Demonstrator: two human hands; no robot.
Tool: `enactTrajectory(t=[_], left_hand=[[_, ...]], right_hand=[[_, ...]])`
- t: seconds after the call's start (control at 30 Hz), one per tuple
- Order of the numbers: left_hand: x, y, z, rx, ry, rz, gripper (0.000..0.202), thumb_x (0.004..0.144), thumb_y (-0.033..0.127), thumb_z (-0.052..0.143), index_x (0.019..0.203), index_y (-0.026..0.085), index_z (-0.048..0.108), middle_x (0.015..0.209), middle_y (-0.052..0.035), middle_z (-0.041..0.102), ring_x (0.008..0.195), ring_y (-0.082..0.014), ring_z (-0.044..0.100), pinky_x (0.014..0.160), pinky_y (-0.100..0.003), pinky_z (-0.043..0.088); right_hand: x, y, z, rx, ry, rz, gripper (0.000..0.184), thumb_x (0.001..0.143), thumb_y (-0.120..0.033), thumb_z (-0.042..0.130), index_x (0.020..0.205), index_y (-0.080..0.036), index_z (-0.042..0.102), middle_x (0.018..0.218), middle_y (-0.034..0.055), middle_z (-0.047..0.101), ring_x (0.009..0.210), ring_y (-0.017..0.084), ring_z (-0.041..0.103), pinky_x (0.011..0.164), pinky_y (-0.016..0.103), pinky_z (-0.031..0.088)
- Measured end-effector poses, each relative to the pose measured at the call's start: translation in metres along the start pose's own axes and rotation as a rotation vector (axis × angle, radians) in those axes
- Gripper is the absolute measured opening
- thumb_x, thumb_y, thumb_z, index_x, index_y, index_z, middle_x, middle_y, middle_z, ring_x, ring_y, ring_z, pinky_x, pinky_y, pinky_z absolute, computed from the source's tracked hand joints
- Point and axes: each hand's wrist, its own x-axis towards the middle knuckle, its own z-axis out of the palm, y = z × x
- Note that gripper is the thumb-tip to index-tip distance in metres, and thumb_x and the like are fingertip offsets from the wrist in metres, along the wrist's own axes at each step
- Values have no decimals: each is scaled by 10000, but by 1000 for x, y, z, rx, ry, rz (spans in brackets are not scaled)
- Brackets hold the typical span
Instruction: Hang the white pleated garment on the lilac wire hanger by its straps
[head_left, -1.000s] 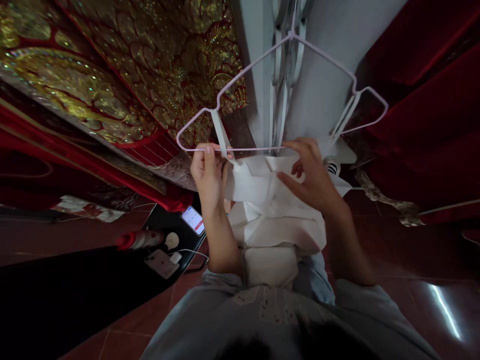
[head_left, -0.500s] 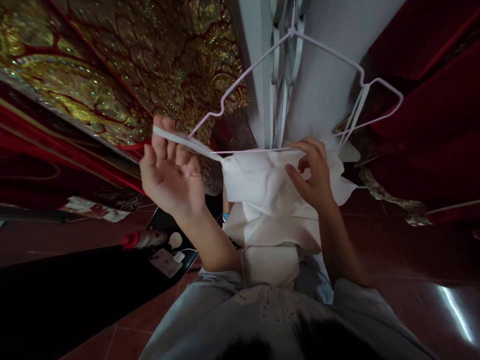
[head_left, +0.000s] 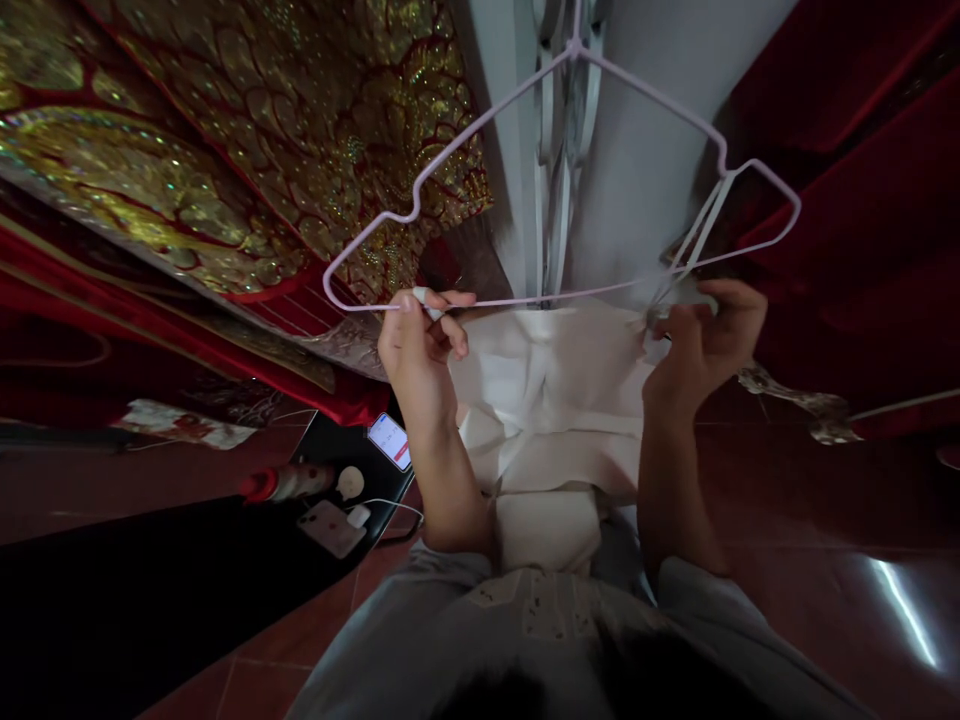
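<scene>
A pale pink clothes hanger (head_left: 499, 108) hangs in front of me, with a white garment (head_left: 577, 340) below its bottom bar. My left hand (head_left: 424, 345) is closed at the left part of that bar, and a short piece of white strap (head_left: 429, 302) shows between its fingers. On the right, a thin white strap (head_left: 709, 222) loops over the hanger's notch and runs down to the garment's top corner. My right hand (head_left: 701, 345) is curled at that corner, fingers bent around the strap's lower end; its fingertips are partly blurred.
Gold-sequinned red clothing (head_left: 300, 130) hangs at the left, dark red cloth (head_left: 847, 170) at the right. On a black bench (head_left: 187, 580) lie a lit phone (head_left: 390, 442), another phone (head_left: 334, 528) with a white cable and a red-capped bottle (head_left: 292, 482).
My left hand has moved right and in to the hanger's bar; the strap was stretched over its fingers before. My right hand has moved right to the garment's corner. A lit phone is now visible.
</scene>
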Motion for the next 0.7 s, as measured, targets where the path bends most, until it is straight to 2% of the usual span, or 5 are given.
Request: enactTrajectory(t=[0.13,0.33,0.5,0.6,0.7], left_hand=[[2,-4,-3,7,1,23,368,1133,380,675,823,182,686,845,-67,791,471,-91,430,484,-243,318],[4,-7,2,140,76,0,460,1084,549,730,789,223,599,833,-48,781,469,-105,341,467,-276,283],[9,-6,1,249,124,-40,474,1154,533,604,798,223,557,809,-30,767,464,-101,255,469,-300,224],[9,-7,-2,304,113,-64,500,1136,605,617,808,234,552,842,-25,768,471,-107,219,475,-320,217],[7,-7,-3,291,96,-47,507,1149,613,589,815,234,559,854,-28,776,472,-108,223,470,-321,207]], right_hand=[[20,1,-10,32,-252,266,285,974,-487,771,835,-250,695,803,-10,656,564,96,480,531,290,382],[25,-19,-17,15,-391,194,308,953,-556,813,814,-290,743,663,-23,646,519,125,477,484,305,367],[53,-31,-9,-48,-456,-68,310,1023,-536,725,1297,-423,814,1082,22,824,570,134,605,469,327,480],[89,-9,-15,6,-320,-283,377,1063,-489,681,1431,-520,758,1370,-39,817,630,116,721,475,262,483],[113,26,-43,-114,-282,-308,484,1044,-451,722,1520,-533,691,1559,-73,723,990,253,870,519,231,573]])
